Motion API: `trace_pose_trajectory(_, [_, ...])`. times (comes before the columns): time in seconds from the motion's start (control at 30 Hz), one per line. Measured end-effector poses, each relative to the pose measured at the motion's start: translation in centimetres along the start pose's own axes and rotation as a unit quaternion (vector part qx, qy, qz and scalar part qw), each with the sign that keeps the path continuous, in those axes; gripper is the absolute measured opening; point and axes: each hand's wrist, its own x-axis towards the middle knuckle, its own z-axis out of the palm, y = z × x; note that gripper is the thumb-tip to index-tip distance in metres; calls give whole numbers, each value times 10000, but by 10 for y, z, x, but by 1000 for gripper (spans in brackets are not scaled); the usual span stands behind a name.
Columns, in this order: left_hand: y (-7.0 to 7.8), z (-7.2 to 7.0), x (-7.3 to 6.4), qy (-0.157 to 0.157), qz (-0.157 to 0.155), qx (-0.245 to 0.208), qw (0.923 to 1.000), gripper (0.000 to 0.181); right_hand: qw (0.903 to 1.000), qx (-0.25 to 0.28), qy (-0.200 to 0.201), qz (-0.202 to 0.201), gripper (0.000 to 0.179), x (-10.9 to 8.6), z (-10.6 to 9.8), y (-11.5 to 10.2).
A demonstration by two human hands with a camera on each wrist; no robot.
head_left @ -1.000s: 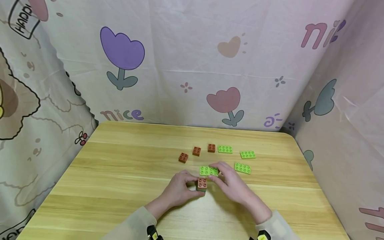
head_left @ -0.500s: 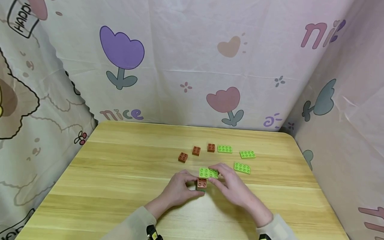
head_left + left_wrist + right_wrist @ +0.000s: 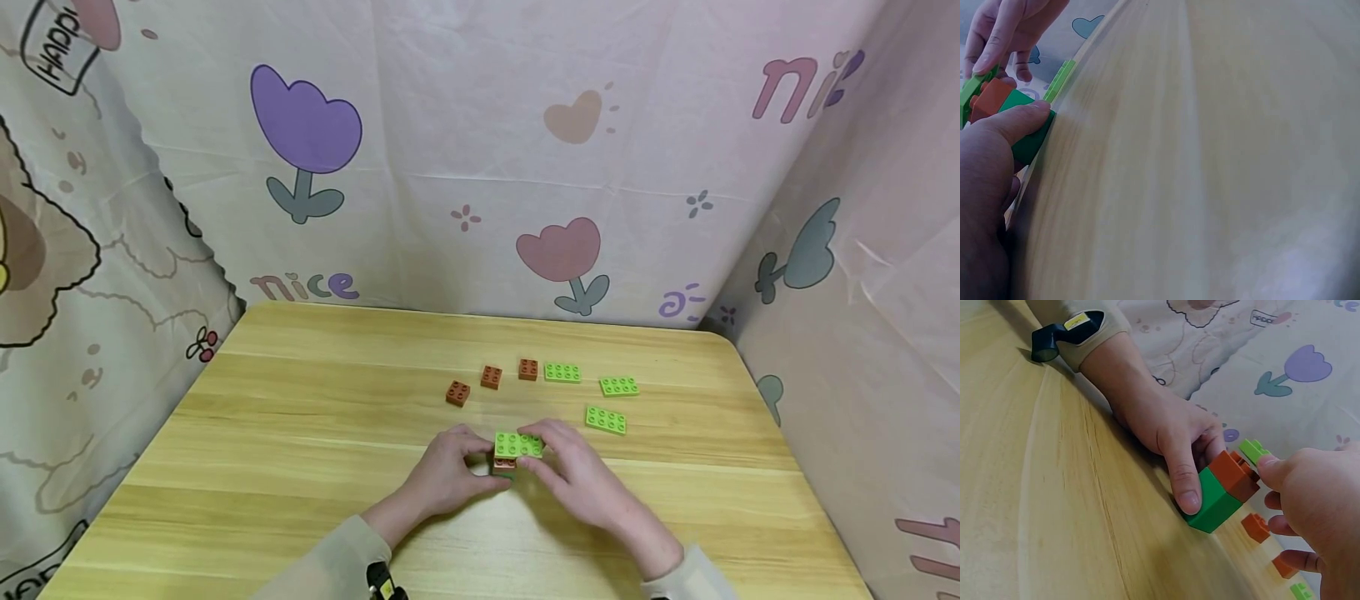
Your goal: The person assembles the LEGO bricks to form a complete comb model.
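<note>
L grip (image 3: 450, 471) on 2-brick stack (image 3: 1225, 487); R grip (image 3: 576, 468) w/ lt-green brick (image 3: 517, 445)

Stack: brown brick (image 3: 1234, 476) (reads orange in wrist cams) atop dk-green brick (image 3: 1213, 503). We note L grip narrow, thumb & fingers closed round the stack's sides. R grip also narrow, pinching lt-green brick at its R end, thumb on near side, index on far side. Lt-green lies studs up, long side L–R: L half over brown brick, R half jutting out past it. Seated on the studs or just above? We can't tell.

Beyond the hands, 3 loose brown bricks (image 3: 491, 377) in a slanting line; rightmost just beside the nearest of 3 loose lt-green bricks (image 3: 618, 387). All studs up.

Edges: bench (image 3: 300, 467) runs back to the printed cloth (image 3: 450, 125); strip of wood btwn loose bricks & far edge. Stack approx mid-bench, well apart from L & R edges. L side we see a broad stretch of wood; R side narrower. Nearest loose lt-green sits just past R grip, apart from it.
</note>
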Motion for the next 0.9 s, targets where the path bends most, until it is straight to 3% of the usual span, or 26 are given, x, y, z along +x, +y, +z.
trace_pose_trajectory(0.47, [-1,1,0,-25,-11,-34,10000,40,9996,-105,-31,-268,38,-3,5,3])
trace_pose_trajectory(0.9, [-1,1,0,-21,-109,-118,9999,44,9959,-778,-21,-453,37,-4,3,1])
